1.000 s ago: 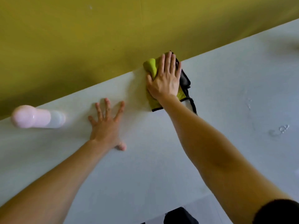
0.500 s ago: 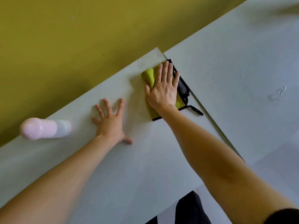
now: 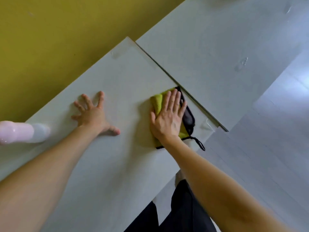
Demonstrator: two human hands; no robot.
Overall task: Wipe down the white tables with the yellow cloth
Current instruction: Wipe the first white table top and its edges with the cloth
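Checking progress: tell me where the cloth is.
Head view, right of centre: the cloth lies under the right hand, near the table's edge and gap.

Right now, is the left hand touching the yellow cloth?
Apart. The head view shows the left hand flat on the white table, with bare tabletop between it and the yellow cloth under the right hand.
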